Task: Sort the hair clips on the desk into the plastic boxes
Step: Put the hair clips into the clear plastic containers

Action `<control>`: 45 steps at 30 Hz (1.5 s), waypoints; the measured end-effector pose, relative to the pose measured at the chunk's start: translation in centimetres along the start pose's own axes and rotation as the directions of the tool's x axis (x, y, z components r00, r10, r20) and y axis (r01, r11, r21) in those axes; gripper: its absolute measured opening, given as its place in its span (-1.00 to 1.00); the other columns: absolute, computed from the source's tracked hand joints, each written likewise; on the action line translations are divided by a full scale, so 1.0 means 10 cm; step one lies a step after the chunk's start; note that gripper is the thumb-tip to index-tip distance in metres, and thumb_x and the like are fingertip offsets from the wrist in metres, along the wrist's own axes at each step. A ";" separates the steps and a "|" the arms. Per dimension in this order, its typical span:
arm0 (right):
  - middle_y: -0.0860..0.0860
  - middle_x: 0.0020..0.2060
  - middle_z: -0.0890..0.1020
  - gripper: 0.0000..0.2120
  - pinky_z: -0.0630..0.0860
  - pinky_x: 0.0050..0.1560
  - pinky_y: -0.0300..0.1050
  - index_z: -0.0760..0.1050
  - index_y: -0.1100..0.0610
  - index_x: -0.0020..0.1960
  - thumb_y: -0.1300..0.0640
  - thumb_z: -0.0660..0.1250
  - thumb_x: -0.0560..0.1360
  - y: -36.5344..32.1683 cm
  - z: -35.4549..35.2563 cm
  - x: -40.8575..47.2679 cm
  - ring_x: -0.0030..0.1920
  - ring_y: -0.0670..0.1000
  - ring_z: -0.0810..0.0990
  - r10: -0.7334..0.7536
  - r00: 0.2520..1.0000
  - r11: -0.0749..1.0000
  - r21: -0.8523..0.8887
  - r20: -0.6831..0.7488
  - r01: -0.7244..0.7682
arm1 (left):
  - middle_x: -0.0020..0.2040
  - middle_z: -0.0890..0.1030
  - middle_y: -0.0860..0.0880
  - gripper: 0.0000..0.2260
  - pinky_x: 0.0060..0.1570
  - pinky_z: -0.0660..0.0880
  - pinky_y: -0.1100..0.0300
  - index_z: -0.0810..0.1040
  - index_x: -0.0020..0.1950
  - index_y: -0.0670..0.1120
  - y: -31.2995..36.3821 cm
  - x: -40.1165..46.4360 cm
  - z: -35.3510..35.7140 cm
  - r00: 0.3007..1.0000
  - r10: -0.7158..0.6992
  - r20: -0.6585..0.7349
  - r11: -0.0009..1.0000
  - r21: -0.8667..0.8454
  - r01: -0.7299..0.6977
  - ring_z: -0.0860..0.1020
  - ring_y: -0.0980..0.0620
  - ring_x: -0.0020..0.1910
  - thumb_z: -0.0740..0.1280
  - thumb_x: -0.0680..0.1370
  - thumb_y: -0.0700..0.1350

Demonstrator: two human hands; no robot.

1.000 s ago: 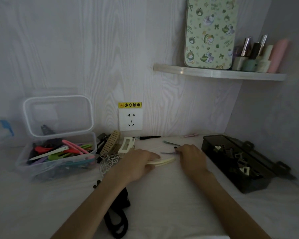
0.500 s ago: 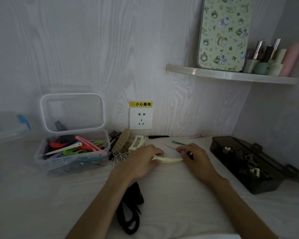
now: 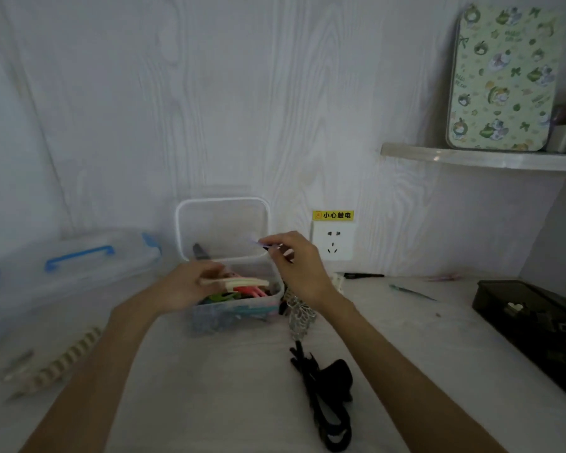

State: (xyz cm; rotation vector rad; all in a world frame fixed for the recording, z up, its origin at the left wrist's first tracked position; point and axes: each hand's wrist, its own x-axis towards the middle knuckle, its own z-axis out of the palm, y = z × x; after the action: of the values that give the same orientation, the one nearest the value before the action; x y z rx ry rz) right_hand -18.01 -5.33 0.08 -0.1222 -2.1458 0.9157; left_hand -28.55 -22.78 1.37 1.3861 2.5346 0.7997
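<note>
My left hand (image 3: 183, 289) holds a long cream hair clip (image 3: 239, 282) over the open clear plastic box (image 3: 276, 294), which is full of coloured clips. My right hand (image 3: 294, 263) is raised above the box's right rim and pinches a thin dark clip (image 3: 273, 247) between fingertips. The box's lid (image 3: 223, 223) stands upright behind it. A dark plastic box (image 3: 490, 299) with small clips sits at the right. A teal clip (image 3: 409, 291), a black clip (image 3: 361, 275) and a pink clip (image 3: 441, 277) lie on the desk by the wall.
A large black claw clip (image 3: 327, 400) lies near the front, a silvery leaf-shaped clip (image 3: 299, 313) beside the clear box. A striped clip (image 3: 62, 361) lies at left. A closed clear case with blue latches (image 3: 79, 256) stands far left. A wall socket (image 3: 332, 240) and a shelf (image 3: 477, 156) are behind.
Both hands lifted from the desk and moved left to the clear box, the left carrying the cream clip, the right carrying a thin dark clip. The view turned left.
</note>
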 end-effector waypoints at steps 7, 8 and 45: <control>0.01 -0.08 0.70 -0.61 0.42 -0.24 -0.37 0.54 0.06 0.24 0.33 0.12 0.53 0.08 0.25 -0.08 -0.24 -0.12 0.57 -0.076 0.932 0.958 -0.235 0.354 0.167 | 0.24 0.53 -0.19 -0.72 0.26 0.36 0.01 0.44 0.28 -0.20 -0.06 -0.03 -0.18 0.986 -0.142 -0.088 0.988 -0.071 0.136 0.49 -0.17 0.23 0.22 0.57 -0.29; -0.05 -0.19 0.68 -0.61 0.43 -0.26 -0.37 0.52 0.08 0.25 0.33 0.11 0.53 0.07 0.21 -0.10 -0.33 -0.19 0.53 -0.066 0.935 0.967 -0.210 0.347 0.146 | 0.31 0.48 -0.17 -0.67 0.31 0.33 0.03 0.39 0.35 -0.20 -0.02 -0.01 -0.18 0.981 -0.163 -0.107 0.986 -0.060 0.157 0.46 -0.14 0.29 0.20 0.58 -0.27; 0.01 0.00 0.57 -0.75 0.35 -0.04 -0.18 0.58 0.04 0.09 0.10 0.13 0.60 1.14 -1.51 -0.94 0.03 -0.02 0.48 0.325 0.942 0.570 -0.776 -0.087 -0.268 | -0.10 0.67 0.08 -0.84 0.09 0.45 0.14 0.60 0.07 0.06 1.33 0.70 1.25 0.857 0.357 -0.371 0.934 0.107 -0.342 0.57 0.08 -0.11 0.25 0.57 -0.05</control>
State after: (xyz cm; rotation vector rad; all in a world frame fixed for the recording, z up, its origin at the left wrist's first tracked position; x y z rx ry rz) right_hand -3.29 8.28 -6.67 -0.9358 -2.4898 0.0583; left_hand -18.09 -6.48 -1.55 1.9071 2.6103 1.2014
